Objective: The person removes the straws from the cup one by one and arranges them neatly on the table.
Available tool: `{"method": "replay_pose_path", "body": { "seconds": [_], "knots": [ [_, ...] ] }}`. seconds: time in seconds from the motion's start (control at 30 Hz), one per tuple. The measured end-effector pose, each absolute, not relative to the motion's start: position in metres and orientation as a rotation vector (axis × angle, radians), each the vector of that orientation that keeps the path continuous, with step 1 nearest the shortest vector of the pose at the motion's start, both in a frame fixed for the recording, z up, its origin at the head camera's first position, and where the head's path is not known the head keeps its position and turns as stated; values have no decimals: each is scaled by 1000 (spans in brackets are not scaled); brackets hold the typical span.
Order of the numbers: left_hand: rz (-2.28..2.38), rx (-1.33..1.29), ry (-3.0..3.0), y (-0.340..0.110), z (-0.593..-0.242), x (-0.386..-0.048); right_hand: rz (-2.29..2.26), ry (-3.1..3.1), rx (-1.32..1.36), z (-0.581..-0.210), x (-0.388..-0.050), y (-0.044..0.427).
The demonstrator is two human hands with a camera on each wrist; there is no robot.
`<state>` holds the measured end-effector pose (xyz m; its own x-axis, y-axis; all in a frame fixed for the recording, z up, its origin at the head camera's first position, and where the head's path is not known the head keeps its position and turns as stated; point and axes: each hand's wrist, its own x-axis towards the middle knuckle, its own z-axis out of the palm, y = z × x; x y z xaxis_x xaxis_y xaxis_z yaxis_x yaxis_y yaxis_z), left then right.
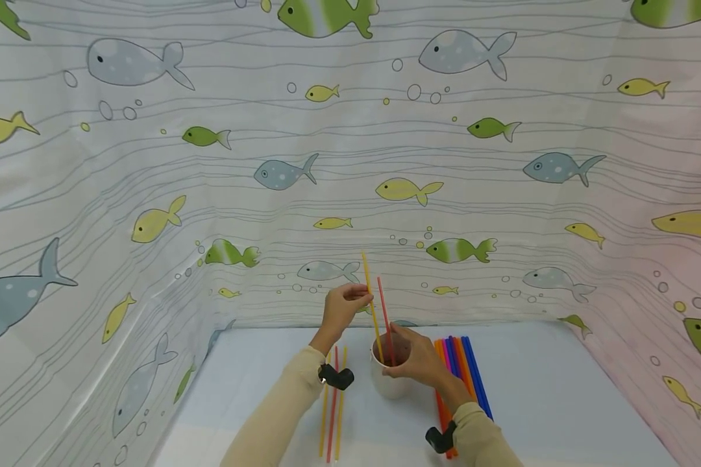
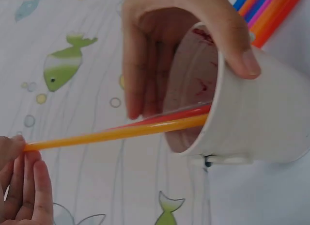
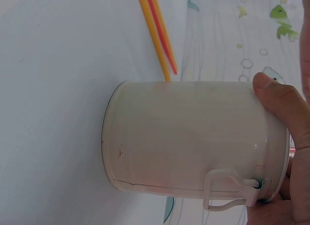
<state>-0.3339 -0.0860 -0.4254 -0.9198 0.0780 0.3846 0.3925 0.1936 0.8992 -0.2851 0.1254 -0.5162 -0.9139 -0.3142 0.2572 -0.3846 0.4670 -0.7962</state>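
In the head view a white cup (image 1: pixel 388 384) stands upright on the table. My right hand (image 1: pixel 419 359) holds it at the rim, thumb on the outer wall in the right wrist view; some of those fingers are hidden there. A wire handle (image 3: pixel 208 186) sticks out from the cup's side. Above the cup, my left hand (image 1: pixel 343 308) pinches a yellow straw (image 1: pixel 374 319) between thumb and fingers, and the straw's lower end is inside the cup. A red straw (image 1: pixel 383 303) leans in the cup beside it, rising past the rim.
Left of the cup, two yellow straws and one red straw (image 1: pixel 332 415) lie side by side on the white table (image 1: pixel 537 389). Several thicker tubes (image 1: pixel 459 357) in orange, blue and pink lie to the right, partly under the right forearm. A fish-patterned sheet (image 1: pixel 350 162) surrounds the table.
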Motion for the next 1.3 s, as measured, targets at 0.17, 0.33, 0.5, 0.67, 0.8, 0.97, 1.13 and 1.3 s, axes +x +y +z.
{"method": "replay_pose_path", "body": {
  "seconds": [0.17,0.33,0.5,0.67,0.8,0.97,1.13,1.3],
  "knots": [
    [-1786,-480,-2169,-91,-410,-332,1457,-2634,613,-517,-284,127],
    [-1758,-475,-2176,-101,-398,-332,1455,-2637,607,-518,-284,128],
    [-1859,-481,-2126,-111,-389,-332,1457,-2647,600,-518,-283,129],
    [-1919,-481,-2081,-123,-384,-331,1475,-2642,603,-519,-282,129],
    [-1907,-443,-2107,-136,-391,-331,1473,-2636,607,-521,-282,129],
    [-1906,-343,-2157,-149,-411,-327,1480,-2619,621,-521,-282,130],
    [-1900,-238,-2227,-159,-434,-320,1488,-2604,655,-519,-282,129],
    [-1880,-144,-2284,-168,-455,-317,1489,-2603,672,-516,-283,126]
  ]
}}
